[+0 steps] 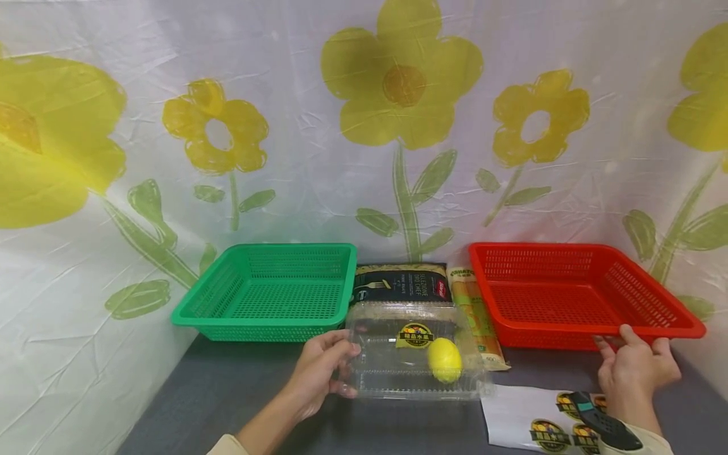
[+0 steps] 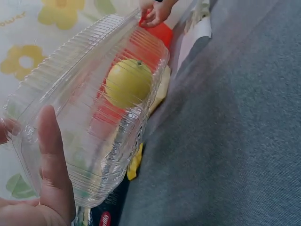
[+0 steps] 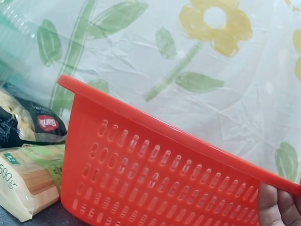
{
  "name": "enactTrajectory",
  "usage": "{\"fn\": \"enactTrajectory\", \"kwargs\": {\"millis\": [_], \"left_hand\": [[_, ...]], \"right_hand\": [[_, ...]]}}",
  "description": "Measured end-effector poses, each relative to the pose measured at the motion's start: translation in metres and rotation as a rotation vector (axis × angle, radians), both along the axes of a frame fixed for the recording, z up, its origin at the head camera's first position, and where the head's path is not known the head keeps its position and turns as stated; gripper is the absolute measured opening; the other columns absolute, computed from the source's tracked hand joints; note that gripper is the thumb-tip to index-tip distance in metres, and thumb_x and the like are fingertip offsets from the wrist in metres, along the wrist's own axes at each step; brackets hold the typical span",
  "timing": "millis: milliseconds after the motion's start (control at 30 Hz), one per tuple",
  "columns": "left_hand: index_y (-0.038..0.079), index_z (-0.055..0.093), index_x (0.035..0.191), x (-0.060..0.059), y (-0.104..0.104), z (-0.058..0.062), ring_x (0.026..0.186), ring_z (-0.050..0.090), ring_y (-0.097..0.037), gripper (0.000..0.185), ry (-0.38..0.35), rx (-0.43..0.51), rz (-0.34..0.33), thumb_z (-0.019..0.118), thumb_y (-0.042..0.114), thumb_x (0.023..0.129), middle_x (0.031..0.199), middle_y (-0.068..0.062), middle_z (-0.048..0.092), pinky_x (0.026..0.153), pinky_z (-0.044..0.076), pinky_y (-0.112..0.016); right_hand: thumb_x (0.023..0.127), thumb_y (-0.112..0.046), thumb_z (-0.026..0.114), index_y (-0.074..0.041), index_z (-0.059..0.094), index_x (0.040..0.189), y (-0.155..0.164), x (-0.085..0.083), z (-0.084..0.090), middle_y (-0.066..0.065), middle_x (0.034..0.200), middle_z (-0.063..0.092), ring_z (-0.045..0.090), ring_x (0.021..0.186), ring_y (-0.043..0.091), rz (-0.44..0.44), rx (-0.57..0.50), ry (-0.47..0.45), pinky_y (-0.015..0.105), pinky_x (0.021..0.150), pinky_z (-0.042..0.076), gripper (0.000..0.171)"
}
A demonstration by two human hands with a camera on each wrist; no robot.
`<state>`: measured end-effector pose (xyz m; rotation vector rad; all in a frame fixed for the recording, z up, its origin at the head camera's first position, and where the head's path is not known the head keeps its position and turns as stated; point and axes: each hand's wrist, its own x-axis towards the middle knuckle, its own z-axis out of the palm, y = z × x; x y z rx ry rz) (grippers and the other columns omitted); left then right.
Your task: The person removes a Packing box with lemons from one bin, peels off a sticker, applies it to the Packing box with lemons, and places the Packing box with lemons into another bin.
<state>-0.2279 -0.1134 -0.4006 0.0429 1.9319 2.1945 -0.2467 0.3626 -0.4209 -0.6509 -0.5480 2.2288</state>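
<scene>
My left hand [image 1: 318, 373] grips the left end of a clear plastic clamshell box [image 1: 381, 360], held up over the table and tilted. Inside the box lies a yellow lemon [image 1: 445, 360], toward its right side; in the left wrist view the lemon [image 2: 128, 84] shows through the ribbed plastic. A round fruit label sits on the box. On the right, my right hand [image 1: 637, 366] holds the front rim of a red plastic basket [image 1: 546, 335]. The right wrist view has its fingers [image 3: 269, 205] bent up against the basket's slotted wall, under the rim.
A green basket [image 1: 264, 332] stands at the back left. Between the baskets lie a dark pasta bag [image 1: 400, 281] and a long spaghetti pack [image 1: 483, 322]. A white sheet of round labels [image 1: 514, 417] is at the front right, partly under my right forearm. A flowered curtain [image 1: 296, 177] hangs behind.
</scene>
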Motion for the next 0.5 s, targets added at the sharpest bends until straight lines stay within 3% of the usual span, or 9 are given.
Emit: {"fn": "enactTrajectory", "kwargs": {"millis": [267, 500], "left_hand": [[-0.006, 0.041, 0.148, -0.005, 0.004, 0.019, 0.061, 0.043, -0.009, 0.067, 0.033, 0.022, 0.021, 0.064, 0.012, 0.088, 0.130, -0.026, 0.052, 0.050, 0.060, -0.035], [-0.003, 0.043, 0.147, -0.015, 0.013, 0.033, 0.057, 0.041, -0.010, 0.062, 0.074, 0.039, 0.023, 0.063, 0.011, 0.090, 0.111, -0.018, 0.058, 0.051, 0.061, -0.036]], "right_hand": [[0.094, 0.008, 0.062, -0.027, 0.061, 0.140, -0.001, -0.002, 0.000, -0.003, 0.133, 0.049, 0.068, 0.072, 0.024, 0.002, 0.004, -0.012, 0.040, 0.047, 0.059, 0.058], [0.094, 0.008, 0.062, -0.024, 0.062, 0.138, -0.001, -0.001, -0.001, -0.002, 0.132, 0.050, 0.069, 0.073, 0.024, 0.004, 0.009, -0.006, 0.039, 0.045, 0.059, 0.055]]}}
